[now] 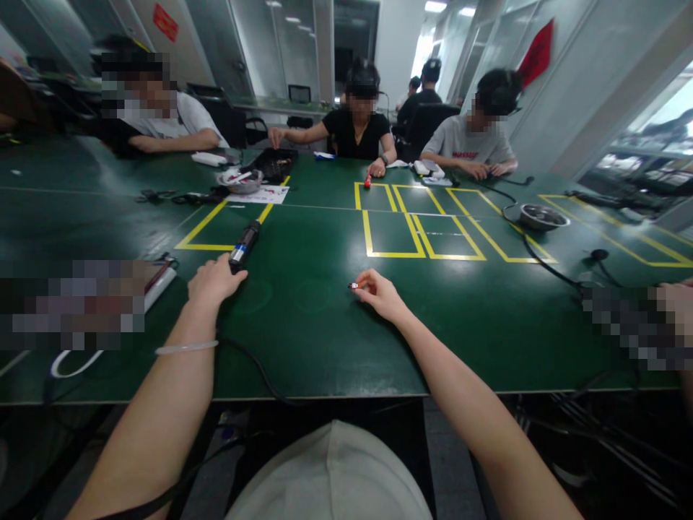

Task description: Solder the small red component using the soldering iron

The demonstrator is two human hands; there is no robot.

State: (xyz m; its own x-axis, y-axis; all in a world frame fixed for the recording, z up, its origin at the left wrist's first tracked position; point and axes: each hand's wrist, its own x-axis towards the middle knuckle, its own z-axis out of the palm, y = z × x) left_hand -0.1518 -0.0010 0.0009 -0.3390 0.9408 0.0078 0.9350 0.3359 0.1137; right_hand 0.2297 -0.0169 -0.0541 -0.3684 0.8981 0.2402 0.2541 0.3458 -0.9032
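On the green table [303, 339], my left hand [214, 280] is closed around the near end of a black cylindrical tool [245, 245] with a blue and white label. The tool slants away from me, its far end near a yellow tape outline [208, 247]. A black cable [257, 361] runs from beneath my left wrist to the table's near edge. My right hand [379, 295] pinches a small white, dark and reddish piece [354, 286] between thumb and fingers, just above the table or touching it; I cannot tell which. The piece is too small to name.
Yellow tape boxes [422, 256] mark the table ahead. A metal bowl [543, 217] stands right, a filled bowl [240, 179] and black tray [279, 166] far left. Several people sit opposite; one hand [377, 167] is at a red object [367, 182]. Cables lie at right.
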